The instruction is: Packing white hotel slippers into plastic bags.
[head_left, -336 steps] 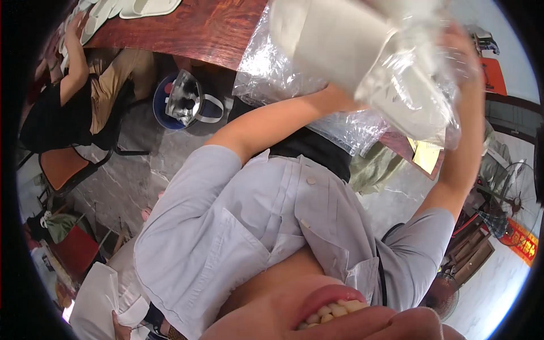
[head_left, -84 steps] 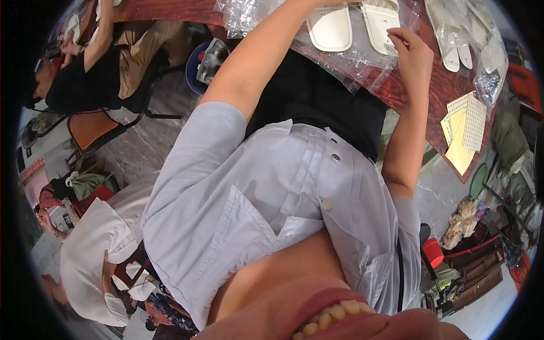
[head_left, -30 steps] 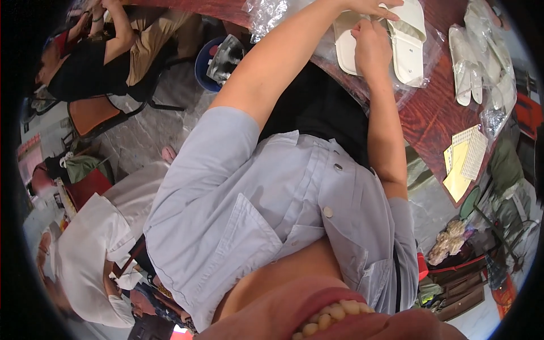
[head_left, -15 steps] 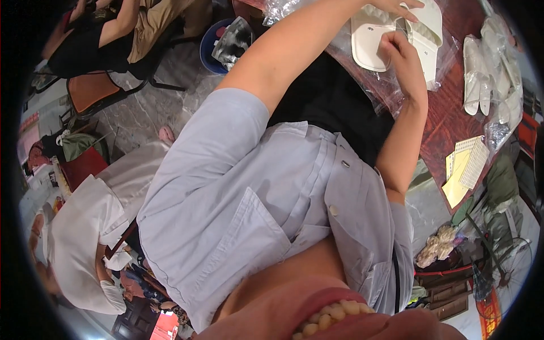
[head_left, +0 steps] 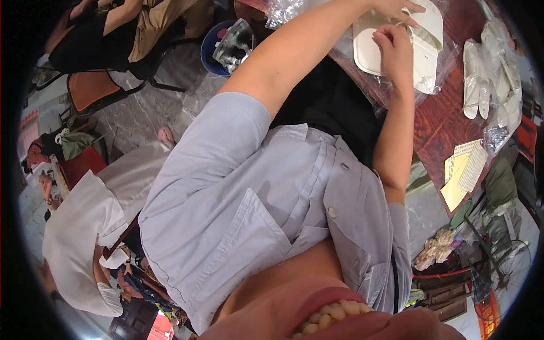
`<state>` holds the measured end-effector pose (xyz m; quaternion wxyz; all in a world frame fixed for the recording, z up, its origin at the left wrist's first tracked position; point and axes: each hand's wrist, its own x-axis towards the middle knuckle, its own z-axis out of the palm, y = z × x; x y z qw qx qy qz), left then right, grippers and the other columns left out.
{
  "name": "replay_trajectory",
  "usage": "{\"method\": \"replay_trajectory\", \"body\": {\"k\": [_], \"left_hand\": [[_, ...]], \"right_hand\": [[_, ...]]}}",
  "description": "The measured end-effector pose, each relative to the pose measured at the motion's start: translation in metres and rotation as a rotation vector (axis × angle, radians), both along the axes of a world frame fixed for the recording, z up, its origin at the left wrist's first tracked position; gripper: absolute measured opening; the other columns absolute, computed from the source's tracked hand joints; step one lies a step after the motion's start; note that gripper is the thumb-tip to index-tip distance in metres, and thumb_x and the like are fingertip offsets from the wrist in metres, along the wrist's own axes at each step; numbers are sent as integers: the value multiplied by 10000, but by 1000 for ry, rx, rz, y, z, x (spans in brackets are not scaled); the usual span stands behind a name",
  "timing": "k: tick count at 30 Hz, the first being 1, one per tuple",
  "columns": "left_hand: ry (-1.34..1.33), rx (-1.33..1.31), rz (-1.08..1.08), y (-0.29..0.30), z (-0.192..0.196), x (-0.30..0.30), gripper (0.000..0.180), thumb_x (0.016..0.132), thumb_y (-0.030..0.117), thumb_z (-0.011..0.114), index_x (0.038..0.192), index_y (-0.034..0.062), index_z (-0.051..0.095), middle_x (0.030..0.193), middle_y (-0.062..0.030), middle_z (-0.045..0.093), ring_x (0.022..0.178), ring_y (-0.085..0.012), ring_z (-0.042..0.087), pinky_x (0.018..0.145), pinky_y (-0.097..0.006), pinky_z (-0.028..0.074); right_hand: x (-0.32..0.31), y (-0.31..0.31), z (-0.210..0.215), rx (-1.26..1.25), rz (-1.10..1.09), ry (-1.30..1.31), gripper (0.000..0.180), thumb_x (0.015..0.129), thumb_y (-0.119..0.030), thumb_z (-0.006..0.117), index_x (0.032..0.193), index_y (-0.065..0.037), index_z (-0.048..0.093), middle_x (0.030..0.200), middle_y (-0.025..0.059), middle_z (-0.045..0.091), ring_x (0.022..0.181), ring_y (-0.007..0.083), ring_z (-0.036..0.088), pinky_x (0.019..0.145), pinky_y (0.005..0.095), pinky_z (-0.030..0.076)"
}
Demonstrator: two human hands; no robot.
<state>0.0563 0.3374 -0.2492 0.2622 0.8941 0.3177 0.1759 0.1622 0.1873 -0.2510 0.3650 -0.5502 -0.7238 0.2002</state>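
A pair of white slippers lies on clear plastic at the top of the head view: one slipper (head_left: 367, 52) on the left, the other slipper (head_left: 426, 59) on the right. My left hand (head_left: 396, 8) reaches over their strap end with its fingers stretched apart, partly cut off by the upper edge. My right hand (head_left: 396, 50) is above the slippers' middle, thumb and forefinger brought together. Whatever may be in that pinch is too small to make out.
The dark red table (head_left: 439, 124) carries more white slippers (head_left: 475, 79) in plastic at the right and yellow and white sticker sheets (head_left: 462, 173) at its corner. A blue bin (head_left: 212, 48) stands left. Other people sit nearby, one near an orange-backed chair (head_left: 93, 90).
My right hand has shifted slightly up and left, its fingers pinched closer together. My left hand stays over the slippers, moving slightly right.
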Motion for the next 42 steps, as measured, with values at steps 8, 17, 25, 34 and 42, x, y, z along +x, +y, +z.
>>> {"method": "replay_trajectory", "body": {"k": [8,17,25,34,42], "left_hand": [[-31,44,4,8,-4,-6,741,814,584,670,1456,270,478,1423,-273,453,1259,-441,497,1036,-502,415],[2,100,59,-3,9,-6,725,799,600,669,1439,305,498,1416,-234,479,1244,-420,521,1019,-531,422],[34,88,85,-9,21,-8,684,804,562,678,1413,285,533,1386,-197,523,1198,-407,556,980,-525,447],[38,245,164,-34,13,-3,655,812,454,686,1417,262,521,1377,-195,525,1233,-412,506,1035,-505,393],[18,203,199,-46,26,-6,609,816,400,691,1380,218,552,1286,-211,557,1169,-414,509,998,-498,394]], "right_hand": [[9,-45,29,-304,146,213,86,850,-68,677,893,5,660,846,59,556,775,167,563,712,312,458],[5,-42,17,-293,-169,144,201,728,-103,779,872,-23,664,713,10,513,675,132,492,623,286,429],[11,-35,-4,-351,-208,452,240,726,-138,813,865,-8,665,712,-14,516,676,103,470,607,254,413],[0,-55,14,-90,-146,100,204,757,-116,775,889,-12,659,831,135,618,777,276,606,701,393,481],[-7,-85,180,504,448,-180,279,803,-220,728,1001,-39,650,842,106,613,796,314,603,699,390,495]]}}
